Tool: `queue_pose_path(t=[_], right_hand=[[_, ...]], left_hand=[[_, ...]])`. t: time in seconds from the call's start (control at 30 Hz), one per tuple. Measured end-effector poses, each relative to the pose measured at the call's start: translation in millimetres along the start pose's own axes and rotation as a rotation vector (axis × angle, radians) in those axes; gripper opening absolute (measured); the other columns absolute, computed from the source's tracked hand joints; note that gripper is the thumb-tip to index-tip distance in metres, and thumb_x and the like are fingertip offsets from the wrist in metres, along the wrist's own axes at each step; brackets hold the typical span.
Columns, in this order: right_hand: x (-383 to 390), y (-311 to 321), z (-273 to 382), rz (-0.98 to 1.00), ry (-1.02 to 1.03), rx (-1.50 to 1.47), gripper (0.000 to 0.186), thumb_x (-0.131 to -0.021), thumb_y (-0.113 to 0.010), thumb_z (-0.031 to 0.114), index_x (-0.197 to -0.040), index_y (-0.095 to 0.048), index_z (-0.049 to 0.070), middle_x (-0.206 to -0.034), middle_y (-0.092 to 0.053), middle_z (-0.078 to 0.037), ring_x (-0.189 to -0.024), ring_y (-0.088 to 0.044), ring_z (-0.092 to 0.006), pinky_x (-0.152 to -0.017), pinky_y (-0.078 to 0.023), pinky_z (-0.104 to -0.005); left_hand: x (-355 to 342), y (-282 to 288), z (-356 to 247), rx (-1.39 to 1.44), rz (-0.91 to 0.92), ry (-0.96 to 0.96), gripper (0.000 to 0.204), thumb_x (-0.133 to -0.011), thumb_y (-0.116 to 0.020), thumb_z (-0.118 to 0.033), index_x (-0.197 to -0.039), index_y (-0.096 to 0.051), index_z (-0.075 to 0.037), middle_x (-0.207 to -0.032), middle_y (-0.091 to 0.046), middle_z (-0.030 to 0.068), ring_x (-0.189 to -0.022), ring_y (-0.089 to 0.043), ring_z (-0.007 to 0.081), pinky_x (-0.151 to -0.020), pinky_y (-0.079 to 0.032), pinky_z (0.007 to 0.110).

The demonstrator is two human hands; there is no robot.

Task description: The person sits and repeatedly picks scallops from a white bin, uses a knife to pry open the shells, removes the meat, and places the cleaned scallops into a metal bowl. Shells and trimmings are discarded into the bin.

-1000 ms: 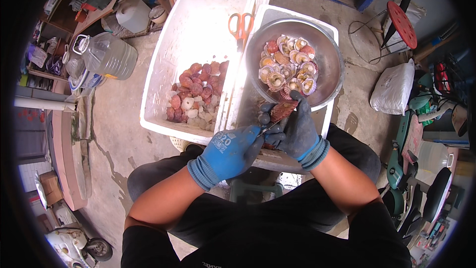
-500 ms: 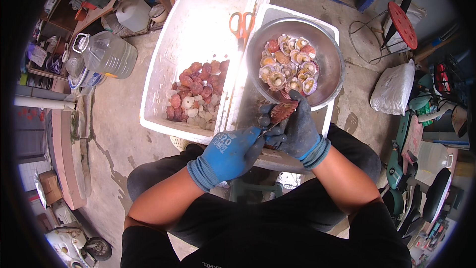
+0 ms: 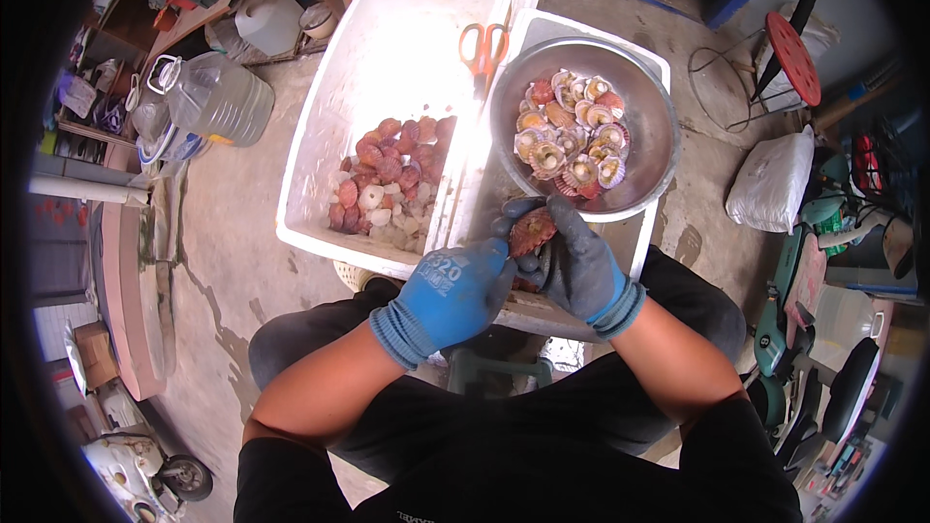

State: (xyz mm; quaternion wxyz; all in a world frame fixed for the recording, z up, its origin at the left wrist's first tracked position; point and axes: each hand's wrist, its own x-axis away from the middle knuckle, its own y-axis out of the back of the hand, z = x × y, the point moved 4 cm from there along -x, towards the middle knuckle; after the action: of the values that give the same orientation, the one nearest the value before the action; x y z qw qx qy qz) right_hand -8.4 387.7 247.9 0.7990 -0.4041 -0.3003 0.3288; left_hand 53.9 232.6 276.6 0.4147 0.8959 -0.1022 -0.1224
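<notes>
Blue gloves with dark grey coated palms cover both hands. My right hand (image 3: 584,271) grips a closed reddish-brown scallop (image 3: 532,231) between thumb and fingers, just below the metal bowl. Pressed close on its left is my left hand (image 3: 453,292), its fingers closed round a thin metal blade that showed a moment ago and is now mostly hidden. Several opened scallops (image 3: 573,132), flesh showing in the half shells, lie inside the wide steel bowl (image 3: 659,140). Whole red scallops (image 3: 389,170) and ice lumps (image 3: 392,224) fill the near part of the white foam box (image 3: 312,160).
Orange-handled scissors (image 3: 483,50) hang over the foam box's right wall. The bowl rests on a white foam lid (image 3: 526,29). A large water jug (image 3: 225,102) stands at left. At right are a red round stool (image 3: 792,58) and a white sack (image 3: 770,181).
The scallop and my right fingers have shifted slightly left and down, nearer my left hand. The blade between them has gone from sight. The whole view has moved slightly.
</notes>
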Motion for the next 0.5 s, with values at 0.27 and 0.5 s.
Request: queue_pose_path(t=[0.27, 0.5], right_hand=[[1.8, 2.7, -8.6, -0.246, 0.096, 0.327, 0.049, -0.112, -0.056, 0.048, -0.140, -0.058, 0.008, -0.122, -0.071, -0.008, -0.092, -0.067, -0.0106, -0.074, -0.055, -0.0247], [-2.1, 12.5, -7.5, -0.203, 0.132, 0.213, 0.059, -0.112, -0.050, 0.056, -0.138, -0.059, 0.005, -0.119, -0.072, -0.009, -0.086, -0.067, -0.0112, -0.071, -0.055, -0.0236]], left_hand=[[-0.8, -8.8, 6.6, -0.056, 0.031, 0.126, 0.013, -0.097, -0.063, -0.012, -0.098, -0.062, 0.001, -0.076, -0.067, 0.0222, -0.069, -0.069, 0.0425, -0.063, -0.056, 0.052], [1.6, 0.4, 12.8, 0.016, 0.086, 0.137, 0.015, -0.098, -0.066, -0.012, -0.101, -0.063, 0.002, -0.075, -0.067, 0.0212, -0.069, -0.068, 0.0401, -0.064, -0.055, 0.049]])
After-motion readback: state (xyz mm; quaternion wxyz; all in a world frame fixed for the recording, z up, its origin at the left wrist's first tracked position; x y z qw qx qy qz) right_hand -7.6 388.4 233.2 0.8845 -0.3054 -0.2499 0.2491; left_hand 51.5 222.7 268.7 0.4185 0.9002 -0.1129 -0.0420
